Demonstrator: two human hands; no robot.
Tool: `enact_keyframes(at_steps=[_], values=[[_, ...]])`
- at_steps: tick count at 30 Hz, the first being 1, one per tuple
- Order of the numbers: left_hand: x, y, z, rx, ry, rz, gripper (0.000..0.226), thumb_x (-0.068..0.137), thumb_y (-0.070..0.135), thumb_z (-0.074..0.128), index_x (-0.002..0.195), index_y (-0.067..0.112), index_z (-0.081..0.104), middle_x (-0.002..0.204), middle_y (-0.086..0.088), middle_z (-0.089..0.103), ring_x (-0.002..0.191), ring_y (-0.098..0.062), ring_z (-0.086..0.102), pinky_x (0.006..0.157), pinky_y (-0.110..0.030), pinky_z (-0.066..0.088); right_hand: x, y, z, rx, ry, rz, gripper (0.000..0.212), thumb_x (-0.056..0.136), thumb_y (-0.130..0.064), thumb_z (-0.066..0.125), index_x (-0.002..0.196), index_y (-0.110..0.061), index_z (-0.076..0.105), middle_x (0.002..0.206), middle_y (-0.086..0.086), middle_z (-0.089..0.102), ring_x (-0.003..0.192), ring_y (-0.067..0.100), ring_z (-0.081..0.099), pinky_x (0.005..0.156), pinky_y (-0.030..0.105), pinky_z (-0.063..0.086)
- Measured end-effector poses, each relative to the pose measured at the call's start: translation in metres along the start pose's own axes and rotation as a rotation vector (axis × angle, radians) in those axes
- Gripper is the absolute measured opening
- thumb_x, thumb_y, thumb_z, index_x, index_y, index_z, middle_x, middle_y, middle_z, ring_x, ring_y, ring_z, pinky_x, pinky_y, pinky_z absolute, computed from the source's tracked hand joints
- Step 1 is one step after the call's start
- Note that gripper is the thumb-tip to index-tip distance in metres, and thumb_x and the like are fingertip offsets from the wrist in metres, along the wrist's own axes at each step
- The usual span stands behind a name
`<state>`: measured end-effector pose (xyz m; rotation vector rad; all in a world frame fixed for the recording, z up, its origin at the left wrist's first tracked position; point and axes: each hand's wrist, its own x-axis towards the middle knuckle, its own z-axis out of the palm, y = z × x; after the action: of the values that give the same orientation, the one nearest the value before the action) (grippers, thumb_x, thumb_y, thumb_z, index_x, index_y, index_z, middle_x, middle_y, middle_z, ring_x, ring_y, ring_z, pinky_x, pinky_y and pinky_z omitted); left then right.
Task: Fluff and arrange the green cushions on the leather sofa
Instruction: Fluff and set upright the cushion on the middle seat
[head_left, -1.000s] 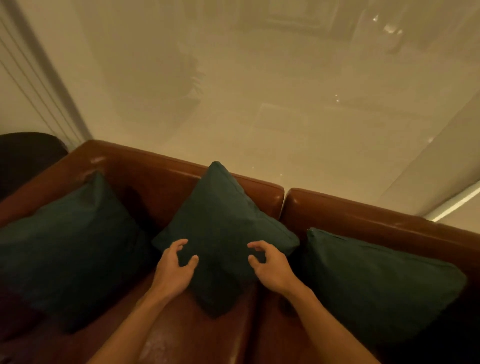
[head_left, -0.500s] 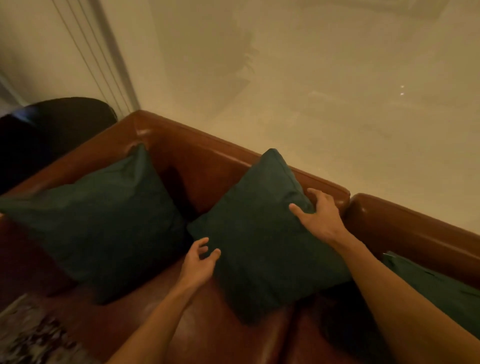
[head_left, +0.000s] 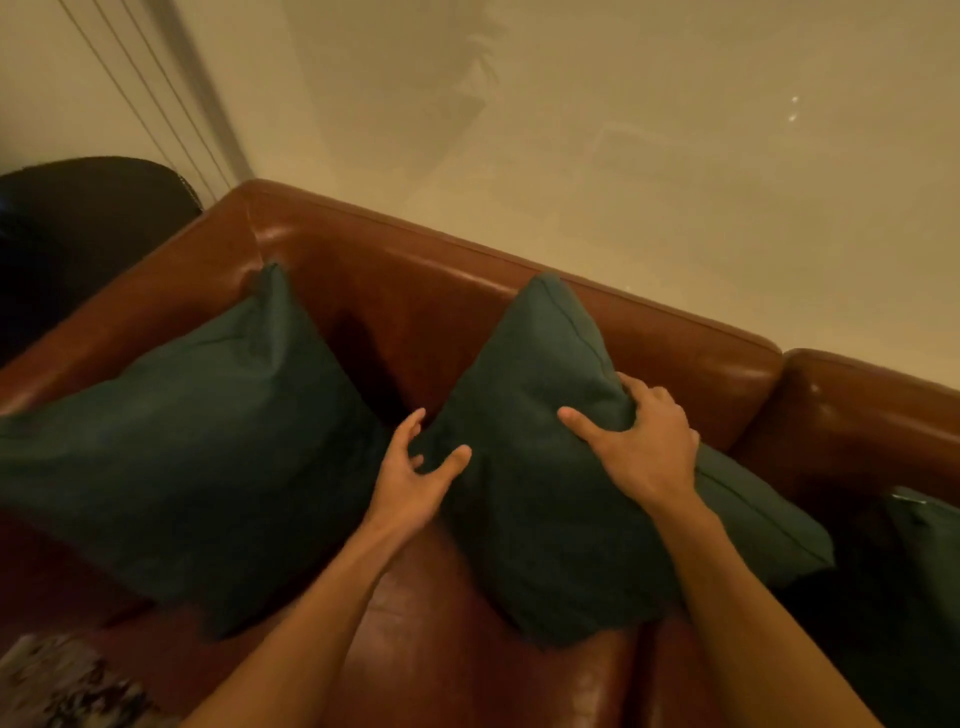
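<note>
Middle green cushion (head_left: 545, 467) propped on one corner against the leather sofa (head_left: 415, 291) back. Left hand (head_left: 410, 483) pinching its left corner, right hand (head_left: 644, 452) with fingers (head_left: 649, 395) curled round its right edge. Second cushion (head_left: 197, 452) leaning just beside, to the left.

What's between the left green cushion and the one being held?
In the head view: the left hand, gripping a corner of the held dark green fabric cushion, and bare brown leather sofa back.

A dark, rounded chair (head_left: 78, 234) sits at far left. Glossy beige floor (head_left: 649, 171) spreads beyond it, and a mottled grey rug (head_left: 57, 686) fills the lower-left corner.
</note>
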<state>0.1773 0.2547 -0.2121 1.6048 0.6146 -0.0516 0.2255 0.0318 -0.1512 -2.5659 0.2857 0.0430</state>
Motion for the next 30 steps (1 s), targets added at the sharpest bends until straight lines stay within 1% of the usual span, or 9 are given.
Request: enact_keyframes(at_steps=[4,7,11,15,18,21,23,26,30], values=[[0.004,0.064,0.004,0.296,-0.11,0.498,0.095,0.068,0.058,0.079,0.147,0.047,0.029,0.159,0.008,0.027,0.145,-0.019,0.028,0.117,-0.039,0.027,-0.018,-0.024,0.012,-0.065,0.024,-0.057,0.084,0.073,-0.074,0.062,0.143,-0.029,0.048,0.131,0.0,0.055,0.124,0.024,0.049,0.101,0.044,0.037],[0.005,0.113,0.024,0.976,-0.272,0.892,0.099,0.071,0.046,0.072,0.15,0.054,0.012,0.166,0.005,0.004,0.15,-0.033,0.0,0.12,-0.056,0.008,-0.028,-0.028,0.008,-0.048,-0.037,-0.153,0.081,0.078,-0.063,0.067,0.145,-0.024,0.044,0.139,-0.001,0.054,0.129,0.023,0.048,0.105,0.04,0.036],[0.003,0.133,0.061,1.685,-0.704,0.821,0.105,0.081,0.034,0.069,0.152,0.05,-0.006,0.165,0.009,-0.013,0.147,-0.037,-0.027,0.109,-0.068,-0.017,-0.039,-0.013,-0.021,-0.016,-0.187,-0.209,0.074,0.081,-0.049,0.072,0.145,-0.024,0.043,0.144,-0.003,0.053,0.132,0.019,0.048,0.114,0.04,0.029],[0.01,0.127,0.075,1.745,-0.753,0.78,0.118,0.06,0.08,0.068,0.151,0.053,-0.002,0.164,0.007,0.008,0.149,-0.038,-0.013,0.106,-0.07,-0.02,-0.061,0.034,-0.053,-0.082,-0.069,-0.049,0.064,0.075,-0.059,0.072,0.133,-0.041,0.052,0.143,-0.013,0.051,0.135,0.012,0.043,0.12,0.051,0.004],[0.011,0.122,0.077,1.668,-0.654,0.811,0.102,0.058,0.088,0.059,0.147,0.057,0.02,0.151,0.006,0.03,0.145,-0.038,0.006,0.109,-0.072,-0.013,-0.09,0.086,-0.067,0.123,0.014,0.122,0.091,0.058,-0.066,0.08,0.139,-0.044,0.044,0.146,-0.007,0.043,0.134,0.018,0.043,0.117,0.05,0.029],[0.009,0.114,0.077,1.501,-0.568,0.878,0.067,0.07,0.083,0.05,0.13,0.052,0.055,0.122,0.014,0.046,0.132,-0.027,0.022,0.113,-0.067,-0.006,-0.115,0.11,-0.051,0.708,0.028,0.3,0.117,0.05,-0.038,0.091,0.15,-0.035,0.029,0.141,-0.009,0.041,0.121,0.008,0.051,0.093,0.022,0.052],[0.006,0.109,0.076,1.403,-0.517,0.898,0.057,0.076,0.079,0.043,0.112,0.044,0.071,0.107,0.017,0.049,0.125,-0.024,0.027,0.114,-0.063,-0.003,-0.121,0.117,-0.028,0.918,0.095,0.323,0.101,0.055,-0.024,0.089,0.143,-0.029,0.04,0.134,-0.01,0.051,0.115,0.007,0.058,0.086,0.019,0.055],[0.0,0.104,0.072,1.348,-0.461,0.92,0.048,0.083,0.07,0.046,0.101,0.037,0.076,0.102,0.019,0.05,0.125,-0.023,0.029,0.115,-0.058,-0.005,-0.116,0.119,-0.007,0.974,0.263,0.329,0.039,0.075,-0.013,0.081,0.107,-0.029,0.065,0.109,-0.009,0.071,0.103,0.003,0.067,0.085,0.019,0.055],[-0.013,0.111,0.067,1.391,-0.476,0.893,0.055,0.084,0.07,0.05,0.13,0.041,0.057,0.135,0.019,0.048,0.139,-0.026,0.018,0.116,-0.058,-0.002,-0.111,0.107,-0.015,0.955,0.398,0.299,0.019,0.084,-0.006,0.074,0.082,-0.024,0.07,0.082,-0.009,0.074,0.079,-0.005,0.068,0.071,0.012,0.05]])
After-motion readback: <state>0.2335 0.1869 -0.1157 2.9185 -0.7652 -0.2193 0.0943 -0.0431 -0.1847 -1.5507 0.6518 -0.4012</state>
